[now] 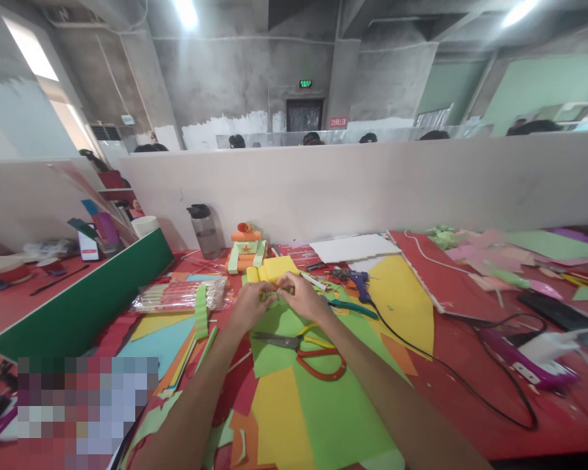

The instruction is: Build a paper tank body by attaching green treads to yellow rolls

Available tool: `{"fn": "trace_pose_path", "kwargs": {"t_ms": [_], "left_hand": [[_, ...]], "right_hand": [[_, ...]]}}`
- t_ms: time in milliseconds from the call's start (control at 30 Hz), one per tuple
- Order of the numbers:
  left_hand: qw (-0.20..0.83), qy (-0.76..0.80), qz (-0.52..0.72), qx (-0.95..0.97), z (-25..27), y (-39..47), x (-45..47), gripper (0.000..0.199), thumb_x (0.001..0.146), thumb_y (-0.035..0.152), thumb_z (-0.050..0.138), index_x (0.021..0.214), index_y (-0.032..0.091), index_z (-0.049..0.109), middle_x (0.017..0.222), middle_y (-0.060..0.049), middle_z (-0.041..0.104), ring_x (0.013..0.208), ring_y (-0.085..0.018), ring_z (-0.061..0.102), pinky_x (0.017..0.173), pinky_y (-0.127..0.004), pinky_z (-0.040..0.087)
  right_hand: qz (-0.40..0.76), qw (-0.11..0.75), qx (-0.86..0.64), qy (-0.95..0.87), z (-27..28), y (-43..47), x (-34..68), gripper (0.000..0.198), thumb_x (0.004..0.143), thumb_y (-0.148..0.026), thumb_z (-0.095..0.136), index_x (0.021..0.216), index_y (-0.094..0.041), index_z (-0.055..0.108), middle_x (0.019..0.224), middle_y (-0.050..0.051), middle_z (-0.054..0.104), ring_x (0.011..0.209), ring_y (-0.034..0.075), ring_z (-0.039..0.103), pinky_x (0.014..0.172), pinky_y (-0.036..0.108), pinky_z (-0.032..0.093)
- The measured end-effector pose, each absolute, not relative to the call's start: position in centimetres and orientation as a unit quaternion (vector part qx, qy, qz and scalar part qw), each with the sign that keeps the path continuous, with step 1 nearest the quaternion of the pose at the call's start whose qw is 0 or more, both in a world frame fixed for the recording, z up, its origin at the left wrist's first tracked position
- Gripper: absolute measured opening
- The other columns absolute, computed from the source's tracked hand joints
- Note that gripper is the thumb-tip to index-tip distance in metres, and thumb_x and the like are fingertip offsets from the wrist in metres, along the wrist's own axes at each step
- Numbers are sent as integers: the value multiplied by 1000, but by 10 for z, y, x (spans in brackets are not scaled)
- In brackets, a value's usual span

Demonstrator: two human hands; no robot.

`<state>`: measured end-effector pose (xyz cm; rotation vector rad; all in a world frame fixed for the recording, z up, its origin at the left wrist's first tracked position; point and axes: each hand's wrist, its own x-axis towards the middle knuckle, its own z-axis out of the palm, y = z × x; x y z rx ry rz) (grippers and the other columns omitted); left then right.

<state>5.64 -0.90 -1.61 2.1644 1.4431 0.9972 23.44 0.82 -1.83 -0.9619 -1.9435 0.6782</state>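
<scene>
My left hand [251, 305] and my right hand [302, 297] meet over the green paper [323, 385], fingertips pinched close together. What they pinch is too small to make out. Just beyond the fingers lies a folded yellow paper piece [280, 267]. Scissors [280, 340] with red and yellow handles rest on the green sheet, blades toward the left, between my forearms. Right of my right hand are teal-handled pliers [355, 307] and a blue glue gun [359, 286]. Behind the yellow piece stands an orange and pale-green paper model [245, 249] with a star.
A dark-lidded bottle [206, 232] stands by the white partition [323, 189]. Wrapped sticks [176, 295] and a green board [88, 294] are at left. The glue gun's black cable [421, 356] loops across the red table [470, 405]. Yellow card [402, 307] and a purple power strip [529, 362] lie right.
</scene>
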Motion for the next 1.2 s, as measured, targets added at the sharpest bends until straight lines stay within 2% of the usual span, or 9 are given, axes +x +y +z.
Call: {"fn": "trace_pose_path", "kwargs": {"t_ms": [167, 533, 700, 867, 1200], "left_hand": [[168, 493, 352, 778, -18, -8, 54, 19, 80, 26, 62, 96, 19, 68, 99, -9, 71, 96, -25, 61, 86, -38, 47], [257, 426, 351, 793, -15, -6, 46, 27, 80, 16, 54, 104, 16, 66, 108, -10, 69, 100, -22, 63, 90, -35, 49], [253, 454, 338, 785, -14, -6, 44, 36, 75, 11, 52, 109, 17, 64, 101, -9, 70, 94, -22, 64, 82, -33, 51], [232, 480, 341, 774, -16, -6, 45, 29, 74, 12, 55, 101, 17, 67, 94, -8, 70, 89, -21, 64, 79, -31, 50], [258, 487, 365, 750, -13, -7, 48, 18, 81, 25, 54, 92, 17, 65, 89, -5, 68, 80, -18, 62, 70, -28, 48]], "right_hand": [[285, 411, -391, -773, -19, 10, 236, 11, 83, -20, 58, 94, -20, 57, 94, 3, 69, 84, 17, 65, 68, 27, 47], [244, 403, -401, -786, -19, 8, 235, 13, 81, -19, 59, 95, -20, 58, 94, 2, 68, 81, 16, 63, 68, 27, 45], [222, 380, -395, -806, -15, 4, 236, 18, 78, -19, 63, 95, -20, 62, 91, 3, 68, 85, 18, 61, 74, 30, 44], [210, 357, -397, -819, -11, 2, 238, 19, 75, -17, 66, 94, -21, 66, 91, 3, 70, 85, 19, 60, 76, 32, 43], [286, 390, -389, -784, -7, 4, 240, 15, 77, -20, 64, 92, -18, 64, 89, 3, 69, 78, 16, 62, 70, 28, 46]]}}
